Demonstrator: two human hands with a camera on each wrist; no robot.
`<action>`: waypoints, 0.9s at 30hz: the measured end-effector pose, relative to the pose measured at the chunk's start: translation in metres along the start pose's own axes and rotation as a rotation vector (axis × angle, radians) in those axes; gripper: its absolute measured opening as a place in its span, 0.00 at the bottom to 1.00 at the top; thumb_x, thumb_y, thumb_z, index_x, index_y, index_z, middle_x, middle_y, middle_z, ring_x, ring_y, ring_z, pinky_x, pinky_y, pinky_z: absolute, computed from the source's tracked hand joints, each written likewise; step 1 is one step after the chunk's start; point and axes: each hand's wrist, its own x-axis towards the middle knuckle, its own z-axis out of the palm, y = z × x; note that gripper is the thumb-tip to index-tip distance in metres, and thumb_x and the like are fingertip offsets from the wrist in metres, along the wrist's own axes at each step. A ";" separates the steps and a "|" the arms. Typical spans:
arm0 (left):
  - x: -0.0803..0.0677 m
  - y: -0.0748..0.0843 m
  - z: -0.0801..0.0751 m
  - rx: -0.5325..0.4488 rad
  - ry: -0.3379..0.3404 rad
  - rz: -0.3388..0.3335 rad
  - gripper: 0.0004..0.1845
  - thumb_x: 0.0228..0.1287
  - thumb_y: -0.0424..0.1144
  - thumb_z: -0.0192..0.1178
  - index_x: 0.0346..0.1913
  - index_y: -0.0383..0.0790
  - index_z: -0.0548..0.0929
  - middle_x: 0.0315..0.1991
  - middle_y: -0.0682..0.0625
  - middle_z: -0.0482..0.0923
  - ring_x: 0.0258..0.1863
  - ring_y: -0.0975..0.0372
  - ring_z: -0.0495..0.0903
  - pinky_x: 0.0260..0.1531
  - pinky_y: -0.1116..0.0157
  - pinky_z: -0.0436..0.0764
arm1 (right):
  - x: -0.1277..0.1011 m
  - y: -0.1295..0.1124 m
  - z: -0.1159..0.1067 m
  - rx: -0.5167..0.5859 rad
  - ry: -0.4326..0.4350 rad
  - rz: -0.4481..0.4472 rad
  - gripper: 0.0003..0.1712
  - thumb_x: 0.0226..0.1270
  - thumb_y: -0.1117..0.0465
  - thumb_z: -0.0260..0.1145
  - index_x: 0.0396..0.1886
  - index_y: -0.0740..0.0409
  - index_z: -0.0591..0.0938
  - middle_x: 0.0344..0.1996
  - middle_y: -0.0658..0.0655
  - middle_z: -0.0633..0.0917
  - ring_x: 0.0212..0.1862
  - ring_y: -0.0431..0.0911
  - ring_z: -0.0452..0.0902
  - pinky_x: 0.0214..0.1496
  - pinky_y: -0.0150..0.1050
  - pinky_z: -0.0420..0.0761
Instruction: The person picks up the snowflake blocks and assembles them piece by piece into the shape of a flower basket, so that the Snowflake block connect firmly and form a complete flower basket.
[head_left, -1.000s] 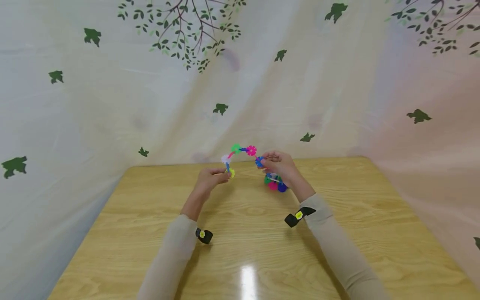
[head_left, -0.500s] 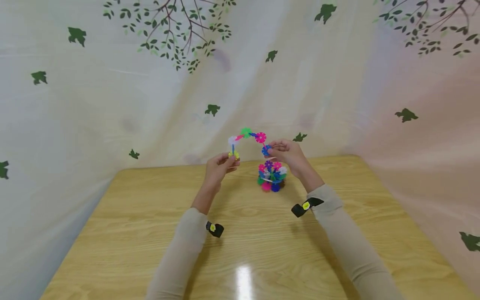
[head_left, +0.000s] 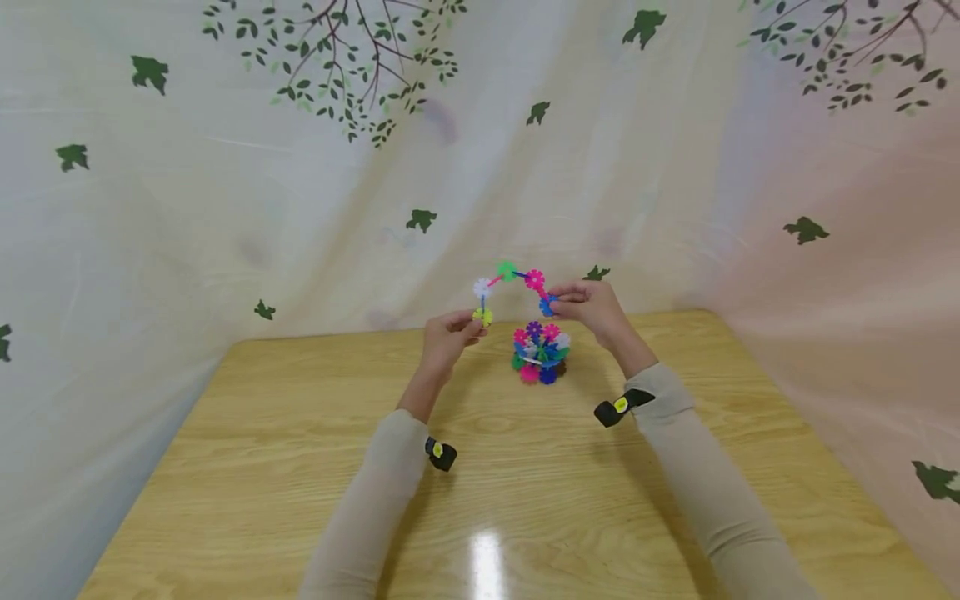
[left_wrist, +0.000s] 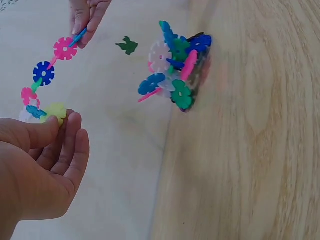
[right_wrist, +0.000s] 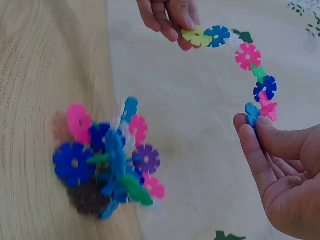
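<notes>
An arched chain of interlocking plastic snowflake discs [head_left: 507,271] is stretched in the air between both hands. My left hand [head_left: 446,342] pinches the yellow disc [left_wrist: 55,113] at one end between thumb and fingers. At the other end, the blue disc [right_wrist: 252,115] is pinched by my right hand [head_left: 600,312]. Pink, dark blue, green, white and light blue discs make up the span between. Below the chain, a rounded cluster of joined snowflake discs [head_left: 542,354] stands on the table, apart from both hands.
The wooden table [head_left: 300,433] ends at a far edge just behind the cluster. A pale cloth backdrop [head_left: 315,208] with printed leaves hangs behind it. Each wrist wears a small black camera [head_left: 441,454] on a strap.
Both hands have lifted the chain and shifted it rightward in the head view. The cluster, partly hidden behind my right hand before, now shows fully beneath the chain. Both grips stay the same.
</notes>
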 end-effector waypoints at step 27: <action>0.004 -0.035 0.036 0.347 -0.007 -0.030 0.09 0.66 0.31 0.68 0.46 0.31 0.90 0.44 0.37 0.88 0.40 0.52 0.88 0.42 0.56 0.88 | 0.001 0.058 -0.027 -0.124 0.064 0.034 0.10 0.69 0.72 0.67 0.46 0.74 0.81 0.34 0.57 0.87 0.34 0.39 0.83 0.40 0.34 0.88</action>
